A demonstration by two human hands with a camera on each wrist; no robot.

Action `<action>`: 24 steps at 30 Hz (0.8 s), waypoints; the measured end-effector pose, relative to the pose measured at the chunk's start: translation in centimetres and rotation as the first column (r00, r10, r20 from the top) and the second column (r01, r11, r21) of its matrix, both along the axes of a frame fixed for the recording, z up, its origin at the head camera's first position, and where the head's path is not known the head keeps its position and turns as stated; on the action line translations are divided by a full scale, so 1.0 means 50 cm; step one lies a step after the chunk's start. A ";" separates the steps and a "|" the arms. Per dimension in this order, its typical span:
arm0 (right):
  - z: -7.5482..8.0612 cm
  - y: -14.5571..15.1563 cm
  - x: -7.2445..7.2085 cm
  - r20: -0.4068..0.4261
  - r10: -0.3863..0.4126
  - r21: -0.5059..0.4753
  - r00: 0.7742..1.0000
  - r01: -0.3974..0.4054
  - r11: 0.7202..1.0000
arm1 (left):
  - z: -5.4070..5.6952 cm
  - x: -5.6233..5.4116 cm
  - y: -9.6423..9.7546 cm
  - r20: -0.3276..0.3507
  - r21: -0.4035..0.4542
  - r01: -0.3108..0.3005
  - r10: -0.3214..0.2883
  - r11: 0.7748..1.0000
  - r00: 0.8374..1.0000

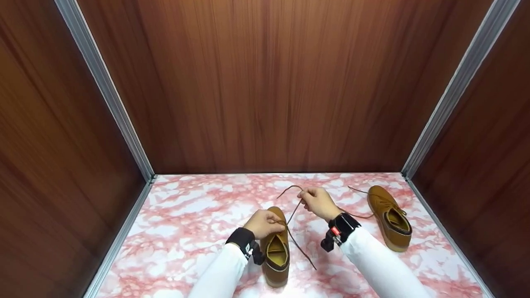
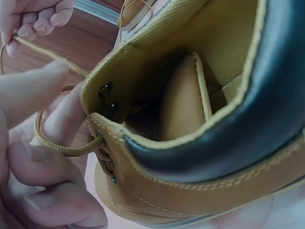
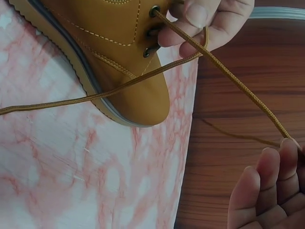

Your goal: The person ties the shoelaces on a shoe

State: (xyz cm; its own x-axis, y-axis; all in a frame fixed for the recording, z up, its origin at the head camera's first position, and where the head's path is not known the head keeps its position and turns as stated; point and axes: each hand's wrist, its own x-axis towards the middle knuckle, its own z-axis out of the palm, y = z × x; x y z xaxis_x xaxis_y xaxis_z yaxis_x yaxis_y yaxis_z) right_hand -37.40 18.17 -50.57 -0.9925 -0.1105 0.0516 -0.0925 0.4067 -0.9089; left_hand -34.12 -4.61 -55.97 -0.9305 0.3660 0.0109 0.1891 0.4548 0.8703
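Note:
A tan lace-up shoe (image 1: pixel 276 276) stands upright at the front middle of the table, toe pointing away. Over its lacing, my left hand (image 1: pixel 263 223) pinches a brown shoelace (image 3: pixel 119 87), which bends at the fingertips and trails off to the right of the shoe. Up and to the right, my right hand (image 1: pixel 319 203) grips the other lace (image 3: pixel 238 81), stretched straight from a top eyelet, its free end curving beyond the fingers. In the left wrist view, a lace loop (image 2: pixel 64 150) passes around the left fingers beside the shoe's collar (image 2: pixel 214 164).
A second tan shoe (image 1: pixel 397 244) stands at the right, its laces (image 1: pixel 360 215) spread loosely to its left. Brown wood-look panels (image 1: pixel 256 91) close off the back and both sides. Pink-and-white marbled tabletop (image 1: pixel 186 231) lies beneath.

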 end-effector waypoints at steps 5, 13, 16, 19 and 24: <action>0.005 -0.010 -0.007 -0.007 0.006 0.010 1.000 -0.006 1.000 | -0.005 0.001 0.006 -0.001 0.011 0.021 -0.021 1.000 1.000; 0.035 -0.052 -0.011 -0.071 0.183 0.139 0.980 -0.172 0.975 | -0.013 -0.003 0.014 -0.070 -0.016 0.011 -0.012 1.000 0.997; 0.042 -0.055 -0.010 -0.099 0.261 0.189 0.960 -0.239 0.952 | -0.016 -0.003 0.014 -0.086 -0.014 0.005 -0.006 1.000 0.996; 0.036 -0.043 -0.011 -0.094 0.238 0.187 0.967 -0.218 0.958 | -0.018 -0.001 0.012 -0.075 -0.004 0.001 -0.002 1.000 0.997; 0.005 -0.005 -0.013 -0.061 0.148 0.170 0.987 -0.136 0.976 | -0.021 0.001 0.005 -0.031 0.056 0.003 -0.001 0.998 1.000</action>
